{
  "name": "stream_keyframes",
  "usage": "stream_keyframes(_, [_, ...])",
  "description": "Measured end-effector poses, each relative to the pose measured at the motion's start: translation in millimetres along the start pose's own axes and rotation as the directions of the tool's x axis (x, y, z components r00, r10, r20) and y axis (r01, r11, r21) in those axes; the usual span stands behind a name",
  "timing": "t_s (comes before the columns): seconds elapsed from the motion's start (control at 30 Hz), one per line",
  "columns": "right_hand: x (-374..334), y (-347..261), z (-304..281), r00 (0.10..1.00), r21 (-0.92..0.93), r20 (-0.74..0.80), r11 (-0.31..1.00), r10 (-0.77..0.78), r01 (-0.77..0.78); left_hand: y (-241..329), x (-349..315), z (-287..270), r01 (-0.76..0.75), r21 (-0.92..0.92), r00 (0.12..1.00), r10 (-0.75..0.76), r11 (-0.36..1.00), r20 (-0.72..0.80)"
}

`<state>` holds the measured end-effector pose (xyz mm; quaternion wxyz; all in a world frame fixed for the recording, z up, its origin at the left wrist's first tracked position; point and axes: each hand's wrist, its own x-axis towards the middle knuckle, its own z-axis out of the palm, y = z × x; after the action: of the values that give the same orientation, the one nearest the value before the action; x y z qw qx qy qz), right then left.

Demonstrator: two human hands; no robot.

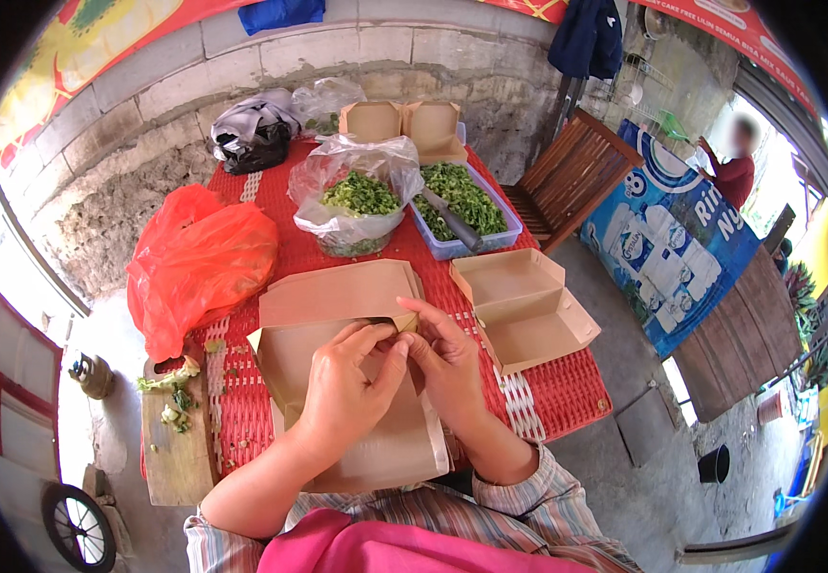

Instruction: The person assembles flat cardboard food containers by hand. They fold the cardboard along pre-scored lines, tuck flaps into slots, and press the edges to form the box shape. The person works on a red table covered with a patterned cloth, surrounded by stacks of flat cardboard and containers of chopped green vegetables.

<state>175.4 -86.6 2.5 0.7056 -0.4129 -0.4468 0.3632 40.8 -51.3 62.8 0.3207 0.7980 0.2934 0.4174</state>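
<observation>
Nearest is the pink cloth over a striped shirt, and just past it the brown cardboard box lies open on the red woven table. The left hand and the right hand meet at the box's far right corner, thumbs and fingertips pinched narrow around the folded card there.

For a clean corner, it seems best to crease the flap fully along its line, let one hand brace the wall while the other presses the tab, and go gently (thin card likely buckles if forced). Keeping the wall upright should help the edges line up.

The pinched corner sits right between the two sets of fingertips; the rest of the box spreads to the left of the grip and back toward the body, under the left wrist, with its lid panel beyond the fingers.

To the left lies a wooden board with vegetable scraps; to the right, an open second box. Farther off are a red plastic bag, a clear bag of chopped greens, and a blue tub of more greens with a knife across it. Behind them stand more boxes, near the block wall.
</observation>
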Motion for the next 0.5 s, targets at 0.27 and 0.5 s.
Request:
stream_keyframes(0.27, [-3,-11,7,1.0,0.16,-0.001,0.987,0.006,-0.006,-4,-2,2,-0.011,-0.079,1.0,0.011,0.997,0.001])
stream_keyframes(0.5, [-1,-8,-1,0.995,0.093,0.061,0.992,0.076,-0.081,-3,-6,1,-0.035,-0.055,0.998,0.033,0.998,-0.044])
